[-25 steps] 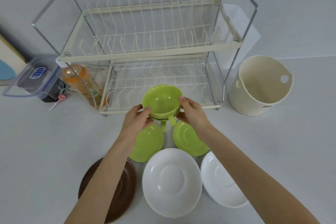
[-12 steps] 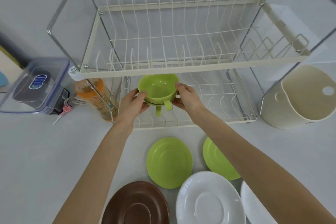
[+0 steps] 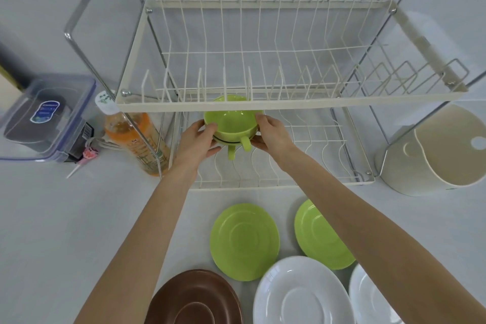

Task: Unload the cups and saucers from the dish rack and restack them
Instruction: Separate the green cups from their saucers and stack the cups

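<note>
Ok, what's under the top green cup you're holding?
A second green cup is nested under the top green cup; only its rim edge and handle show. Below them lie the lower rack wires. The second cup's body is covered.

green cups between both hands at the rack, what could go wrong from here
1. The two nested green cups are gripped only by the rims and sides, left hand and right hand; the lower cup might slip out.
2. They sit just under the upper shelf's front rail of the dish rack; lifting could knock the rim.
3. Their handles hang close above the lower wires and may snag.
</note>
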Available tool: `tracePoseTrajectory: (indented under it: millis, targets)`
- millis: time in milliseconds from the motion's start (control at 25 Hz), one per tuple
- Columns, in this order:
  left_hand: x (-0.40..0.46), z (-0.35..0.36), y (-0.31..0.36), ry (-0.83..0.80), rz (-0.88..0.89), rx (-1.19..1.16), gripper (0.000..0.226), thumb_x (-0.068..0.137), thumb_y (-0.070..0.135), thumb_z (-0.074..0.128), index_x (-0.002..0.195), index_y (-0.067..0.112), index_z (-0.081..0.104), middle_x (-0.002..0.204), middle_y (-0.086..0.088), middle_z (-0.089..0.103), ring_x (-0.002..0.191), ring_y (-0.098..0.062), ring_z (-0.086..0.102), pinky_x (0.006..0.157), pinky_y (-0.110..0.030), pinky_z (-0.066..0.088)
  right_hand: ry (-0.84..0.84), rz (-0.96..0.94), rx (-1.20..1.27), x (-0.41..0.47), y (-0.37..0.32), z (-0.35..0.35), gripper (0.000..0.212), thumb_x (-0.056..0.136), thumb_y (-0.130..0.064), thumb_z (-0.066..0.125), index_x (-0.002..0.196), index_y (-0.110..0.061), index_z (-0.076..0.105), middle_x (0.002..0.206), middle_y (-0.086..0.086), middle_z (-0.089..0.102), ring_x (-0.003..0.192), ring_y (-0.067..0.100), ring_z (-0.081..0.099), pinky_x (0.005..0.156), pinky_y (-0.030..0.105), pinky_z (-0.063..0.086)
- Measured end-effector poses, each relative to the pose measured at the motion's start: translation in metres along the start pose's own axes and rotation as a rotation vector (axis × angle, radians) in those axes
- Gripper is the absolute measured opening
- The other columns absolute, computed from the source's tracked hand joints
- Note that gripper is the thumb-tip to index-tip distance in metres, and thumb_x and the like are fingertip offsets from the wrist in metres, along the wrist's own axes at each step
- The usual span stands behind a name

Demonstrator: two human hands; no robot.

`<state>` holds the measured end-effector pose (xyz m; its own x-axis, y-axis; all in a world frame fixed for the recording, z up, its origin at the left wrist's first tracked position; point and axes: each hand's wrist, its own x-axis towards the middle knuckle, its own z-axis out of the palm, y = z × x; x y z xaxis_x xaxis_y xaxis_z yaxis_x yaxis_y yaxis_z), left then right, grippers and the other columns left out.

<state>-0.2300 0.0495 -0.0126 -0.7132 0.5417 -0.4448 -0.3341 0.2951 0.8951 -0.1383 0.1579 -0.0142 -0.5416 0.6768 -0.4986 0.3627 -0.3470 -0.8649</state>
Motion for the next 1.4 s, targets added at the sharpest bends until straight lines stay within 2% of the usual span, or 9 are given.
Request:
tracePoseTrajectory:
  millis: [120,240,440,640,720,840,1000,1160,1400]
  targets:
    - [0.0,-0.001,0.002,-0.028,-0.04,-0.013,0.041,0.091,0.024,0.046,0.13,0.012,0.047,0.117,-0.007,0.056,0.101,-0.023,0.059,0.077,-0.029,0.054,-0.017,0.011,-0.005,-0.001,-0.001,-0.002,0.025,0.095,-0.031,0.037,0.105,-0.015,0.053,0.102,0.006,0.054,0.093,0.021,0.055,0.095,0.034,0.049]
    - [-0.002,-0.002,0.004,-0.048,-0.069,0.002,0.041,0.092,0.027,0.046,0.131,0.014,0.044,0.12,-0.005,0.053,0.106,-0.022,0.054,0.087,-0.036,0.051,-0.037,0.024,-0.015,-0.004,-0.004,-0.004,0.033,0.095,-0.034,0.037,0.117,-0.015,0.052,0.103,0.005,0.053,0.096,0.02,0.054,0.098,0.035,0.046]
    - [-0.008,0.0,0.003,-0.049,-0.018,0.079,0.041,0.093,0.031,0.043,0.13,0.016,0.044,0.134,-0.004,0.048,0.109,-0.018,0.049,0.09,-0.034,0.047,-0.05,0.007,-0.051,-0.016,-0.003,-0.016,0.046,0.094,-0.038,0.038,0.133,-0.014,0.043,0.111,0.003,0.051,0.107,0.022,0.055,0.098,0.032,0.044]
    - [-0.024,-0.006,-0.005,-0.034,0.012,0.111,0.057,0.091,0.034,0.047,0.141,0.013,0.032,0.143,-0.006,0.042,0.115,-0.017,0.049,0.094,-0.031,0.045,-0.04,-0.025,-0.091,-0.04,0.007,-0.033,0.039,0.095,-0.032,0.038,0.127,-0.013,0.048,0.133,0.016,0.053,0.122,0.027,0.053,0.105,0.037,0.042]
    - [-0.036,-0.007,-0.008,-0.035,0.03,0.14,0.055,0.091,0.032,0.046,0.141,0.012,0.032,0.142,-0.007,0.043,0.119,-0.018,0.05,0.094,-0.031,0.044,-0.032,-0.06,-0.135,-0.051,0.015,-0.039,0.034,0.094,-0.026,0.04,0.123,-0.013,0.053,0.129,0.015,0.057,0.118,0.026,0.056,0.105,0.038,0.042]
    - [-0.06,-0.009,-0.018,-0.036,0.059,0.204,0.05,0.091,0.028,0.047,0.137,0.011,0.038,0.135,-0.006,0.049,0.111,-0.016,0.05,0.092,-0.03,0.043,-0.082,-0.137,-0.335,-0.066,0.034,-0.051,0.032,0.092,-0.023,0.044,0.12,-0.015,0.058,0.117,0.009,0.064,0.109,0.024,0.06,0.104,0.038,0.042]
    - [-0.089,-0.02,-0.041,-0.059,0.093,0.408,0.043,0.091,0.027,0.048,0.131,0.013,0.045,0.123,-0.005,0.053,0.112,-0.017,0.049,0.101,-0.032,0.038,-0.158,-0.174,-0.614,-0.093,0.065,-0.065,0.032,0.09,-0.021,0.048,0.119,-0.017,0.06,0.118,0.009,0.066,0.109,0.021,0.059,0.101,0.031,0.04]
    - [-0.113,-0.036,-0.073,-0.08,0.103,0.769,0.042,0.089,0.026,0.051,0.129,0.013,0.048,0.13,-0.008,0.055,0.12,-0.021,0.051,0.102,-0.03,0.035,-0.264,-0.162,-0.78,-0.122,0.093,-0.076,0.033,0.089,-0.014,0.049,0.12,-0.015,0.059,0.117,0.007,0.067,0.102,0.016,0.059,0.094,0.021,0.04]
    - [-0.14,-0.064,-0.126,-0.081,0.001,0.974,0.043,0.086,0.021,0.056,0.128,0.011,0.05,0.131,-0.009,0.056,0.118,-0.025,0.054,0.099,-0.029,0.036,-0.374,-0.164,-0.931,-0.145,0.128,-0.088,0.036,0.088,-0.007,0.052,0.123,-0.009,0.057,0.125,0.01,0.062,0.117,0.02,0.056,0.089,0.012,0.037]
